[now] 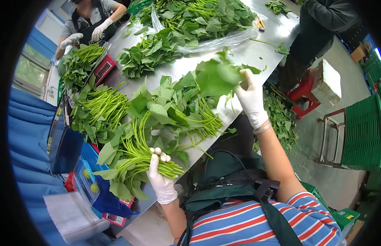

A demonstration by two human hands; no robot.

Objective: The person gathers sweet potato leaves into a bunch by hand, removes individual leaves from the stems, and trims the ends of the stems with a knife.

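My left hand (pixel 161 176), in a white glove, is wrapped round the stems of a bunch of leafy greens (pixel 143 158) at the table's near edge. Higher up and to the right, my right hand (pixel 250 92), also gloved, pinches a leafy piece (pixel 219 78) that is blurred by motion. Between my hands a pile of greens (pixel 202 119) lies on the metal table (pixel 239 53), its stems towards me. More bunched greens (pixel 102 108) lie to the left of it.
Large heap of greens (pixel 198 20) on plastic at the back. Co-worker (pixel 88 24) at upper left beside a red scale (pixel 103 69); another person (pixel 321 24) at upper right. Red stool (pixel 303 94), green crates (pixel 362 131), plastic bags (pixel 73 215), fallen leaves (pixel 280 123) on the floor.
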